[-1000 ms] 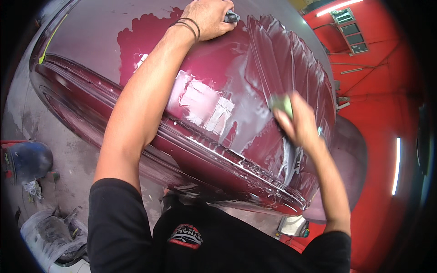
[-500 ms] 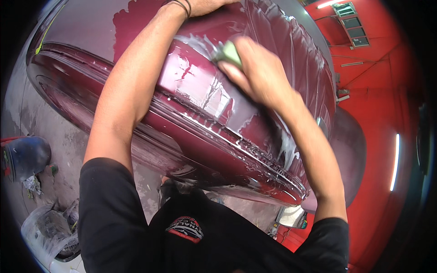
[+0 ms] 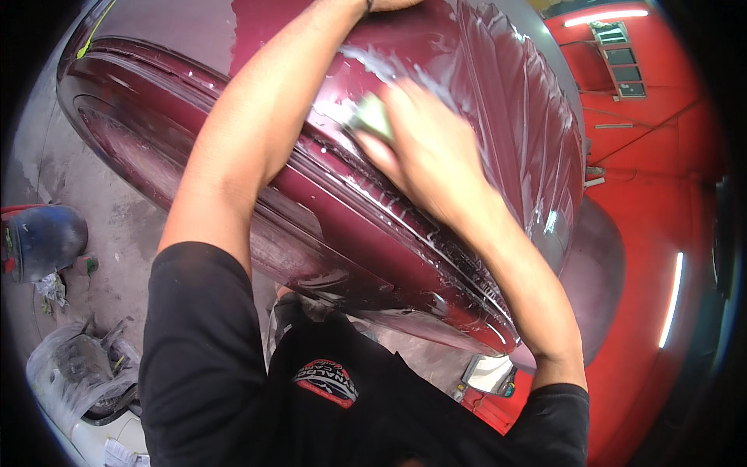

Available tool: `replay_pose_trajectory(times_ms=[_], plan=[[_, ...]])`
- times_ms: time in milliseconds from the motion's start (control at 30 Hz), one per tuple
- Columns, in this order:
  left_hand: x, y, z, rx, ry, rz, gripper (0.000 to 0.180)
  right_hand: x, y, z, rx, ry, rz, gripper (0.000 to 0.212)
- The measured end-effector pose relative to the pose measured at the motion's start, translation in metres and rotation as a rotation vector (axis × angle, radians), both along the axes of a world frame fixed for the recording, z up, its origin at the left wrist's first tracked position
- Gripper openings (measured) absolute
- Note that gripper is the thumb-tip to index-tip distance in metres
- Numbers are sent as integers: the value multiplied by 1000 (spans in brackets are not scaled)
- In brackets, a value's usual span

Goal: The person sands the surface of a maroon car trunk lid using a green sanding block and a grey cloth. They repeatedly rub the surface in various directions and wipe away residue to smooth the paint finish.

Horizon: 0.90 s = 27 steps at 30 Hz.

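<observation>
A maroon car panel [image 3: 424,39] curves across the view, wet and streaked with whitish liquid. My right hand [image 3: 428,144] is closed around a pale green sanding block [image 3: 373,115], its dark underside pressed on the panel near a long grooved edge [image 3: 373,183]. The hand and block are blurred by motion. My left hand [image 3: 395,4] lies on the panel at the top of the view, mostly cut off by the picture's rim. Its visible edge looks stretched out flat, with nothing seen in it. A dark band circles that wrist.
On the floor at left lie a blue drum [image 3: 50,243] and a plastic-wrapped item [image 3: 74,370]. Yellow-green tape [image 3: 92,35] marks the panel's far left. A red wall [image 3: 646,179] with lights stands at right. A white-topped object [image 3: 489,373] sits beyond the car's lower right end.
My right hand has moved the sanding block slightly left and down, closer to the grooved edge. The view has shifted, so my left hand sits further out of the picture.
</observation>
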State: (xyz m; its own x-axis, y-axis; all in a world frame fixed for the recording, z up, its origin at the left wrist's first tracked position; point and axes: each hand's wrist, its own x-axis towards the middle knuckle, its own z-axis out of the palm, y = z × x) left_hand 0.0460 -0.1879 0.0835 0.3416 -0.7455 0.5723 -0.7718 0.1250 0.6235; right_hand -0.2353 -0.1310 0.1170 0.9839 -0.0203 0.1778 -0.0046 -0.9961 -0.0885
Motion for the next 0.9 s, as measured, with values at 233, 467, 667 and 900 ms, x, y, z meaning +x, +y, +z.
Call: replay_pose_trajectory(times_ms=[233,467,667,900], plan=[[9,13,-3,-32,53,-69,39,-126,-12,4,16,80,-97,48],[2,-2,6,44,-130,72,47,-294,-30,-5,71,154,-464,49],[-22,-2,9,8,-35,-23,40,-47,-27,6,-58,-27,-267,40],[6,20,2,47,-190,-17,31,-146,-28,-5,32,-53,-376,43]])
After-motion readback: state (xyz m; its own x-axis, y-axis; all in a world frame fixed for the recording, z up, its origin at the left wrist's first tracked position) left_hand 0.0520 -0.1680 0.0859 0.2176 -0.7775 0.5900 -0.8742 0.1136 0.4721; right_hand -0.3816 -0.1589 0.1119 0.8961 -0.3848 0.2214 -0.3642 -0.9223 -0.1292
